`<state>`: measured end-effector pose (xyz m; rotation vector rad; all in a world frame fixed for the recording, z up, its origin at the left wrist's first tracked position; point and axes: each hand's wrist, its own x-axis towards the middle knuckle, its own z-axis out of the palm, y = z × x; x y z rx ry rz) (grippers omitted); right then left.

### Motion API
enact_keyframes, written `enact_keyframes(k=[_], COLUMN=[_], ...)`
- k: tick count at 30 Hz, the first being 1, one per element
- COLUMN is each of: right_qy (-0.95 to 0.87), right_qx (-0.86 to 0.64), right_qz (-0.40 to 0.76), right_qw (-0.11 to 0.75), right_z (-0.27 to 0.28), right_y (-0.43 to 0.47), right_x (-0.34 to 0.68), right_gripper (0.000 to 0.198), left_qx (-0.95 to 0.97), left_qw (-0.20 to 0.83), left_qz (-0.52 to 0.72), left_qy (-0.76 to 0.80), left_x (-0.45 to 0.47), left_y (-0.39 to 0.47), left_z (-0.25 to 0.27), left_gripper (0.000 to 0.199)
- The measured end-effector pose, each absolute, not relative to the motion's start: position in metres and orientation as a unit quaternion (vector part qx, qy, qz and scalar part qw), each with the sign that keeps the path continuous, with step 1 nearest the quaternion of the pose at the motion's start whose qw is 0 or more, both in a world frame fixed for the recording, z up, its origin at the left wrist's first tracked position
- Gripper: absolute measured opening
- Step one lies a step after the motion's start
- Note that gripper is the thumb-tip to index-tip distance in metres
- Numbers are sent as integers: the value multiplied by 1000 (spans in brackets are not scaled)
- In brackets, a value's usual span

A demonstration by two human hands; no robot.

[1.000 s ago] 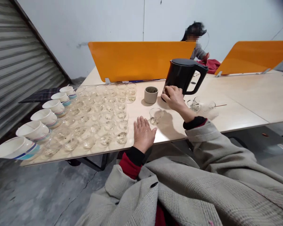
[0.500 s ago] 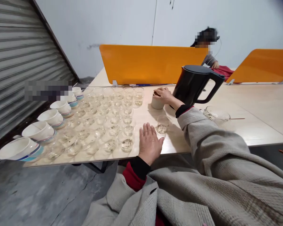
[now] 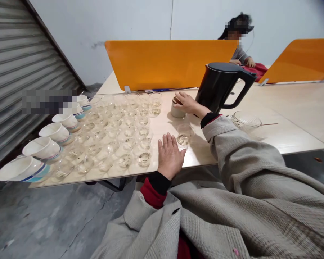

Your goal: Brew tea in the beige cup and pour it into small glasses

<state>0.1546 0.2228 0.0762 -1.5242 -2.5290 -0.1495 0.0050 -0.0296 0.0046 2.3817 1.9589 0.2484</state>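
The right hand (image 3: 187,103) rests on top of the cup (image 3: 177,108), fingers bent over its rim, next to the black kettle (image 3: 221,88). The left hand (image 3: 169,156) lies flat and open on the tabletop (image 3: 286,118), just beside a small glass (image 3: 184,134).

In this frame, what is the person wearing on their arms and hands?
Both hands, the left hand and right hand, are bare, with no gloves. The sleeves are loose grey-beige woven coat fabric. At each wrist a black cuff shows, with red fabric beneath it.
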Motion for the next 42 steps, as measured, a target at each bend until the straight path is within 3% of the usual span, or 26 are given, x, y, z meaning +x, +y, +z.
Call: enact_keyframes(k=[6, 15, 20, 26, 31, 34, 37, 40, 42], right_qy=[-782, -797, -800, -799, -795, -778, -663, -497, -443], right_qx=[-594, -595, -596, -593, -575, -520, -552, -679, -769], right_qz=[4, 60, 55, 46, 56, 18, -104, -223, -179], right_qw=[188, 84, 52, 81, 187, 352, 495, 492, 425], right_z=[72, -13, -11, -11, 2, 36, 78, 102, 103], right_y=[160, 39, 31, 28, 9, -22, -48, -48, -36], right_x=[189, 218, 208, 203, 208, 226, 265, 318, 350], right_gripper=[70, 68, 71, 66, 62, 53, 43, 42, 48], left_qx=[767, 761, 765, 767, 764, 769, 771, 773, 773], left_qw=[53, 51, 46, 41, 28, 1, -22, -39, -43], left_qz=[64, 54, 59, 44, 47, 61, 79, 105, 119], left_qy=[636, 644, 639, 639, 642, 636, 632, 624, 622], left_x=[5, 6, 10, 11, 8, 5, 2, -1, -2], left_y=[-22, -11, -9, -9, -8, -12, -20, -28, -30], left_z=[9, 12, 8, 9, 6, 1, -4, -9, -13], left_gripper=[73, 69, 65, 64, 67, 67, 67, 66, 66])
